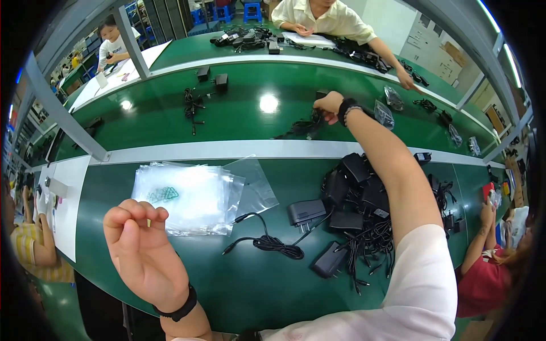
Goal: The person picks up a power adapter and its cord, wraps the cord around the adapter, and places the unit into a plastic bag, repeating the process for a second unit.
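My right hand (330, 107) reaches across to the far green surface, its fingers closed around a black power adapter (322, 95). The adapter's dark bundled cable (304, 128) lies below the hand. Raised over the near table, my left hand (142, 250) is palm up with fingers curled toward the thumb; a tiny yellowish spot shows between them, too small to name. Beyond it lies a stack of clear plastic bags (193, 196). To the right is a single black adapter (306, 212) with its coiled cable (273, 243), beside a heap of black adapters (361, 199), partly hidden by my right arm.
A white metal rail (227, 149) divides the near table from the far surface. Two adapters (220, 83) and a cable (192, 108) lie far left; bagged adapters (384, 113) lie right of my hand. Across sits a person in a pale shirt (324, 20), arm extended toward the surface.
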Demonstrator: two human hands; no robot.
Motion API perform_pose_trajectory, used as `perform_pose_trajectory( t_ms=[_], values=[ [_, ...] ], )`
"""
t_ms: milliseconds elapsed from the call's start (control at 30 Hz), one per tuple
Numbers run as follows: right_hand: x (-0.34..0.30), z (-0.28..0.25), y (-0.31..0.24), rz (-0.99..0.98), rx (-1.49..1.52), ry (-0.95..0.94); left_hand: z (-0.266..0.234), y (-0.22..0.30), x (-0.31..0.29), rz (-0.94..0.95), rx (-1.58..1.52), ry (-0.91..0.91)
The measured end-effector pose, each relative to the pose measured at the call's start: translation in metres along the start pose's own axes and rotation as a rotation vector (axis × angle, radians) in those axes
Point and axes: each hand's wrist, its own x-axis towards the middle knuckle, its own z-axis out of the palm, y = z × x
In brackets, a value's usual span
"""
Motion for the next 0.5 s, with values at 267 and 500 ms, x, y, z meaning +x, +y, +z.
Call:
perform_pose_trajectory(
  t_ms=[267, 500],
  values=[
    [-0.019, -0.078, -0.047, -0.029, 0.402, -0.044, 0.004, 0.004, 0.003, -0.161, -0.086, -0.030],
    [0.048, -0.067, -0.012, -0.434, 0.191, 0.815, -0.001, 0.012, 0.000, -0.122, -0.087, -0.010]
  ],
)
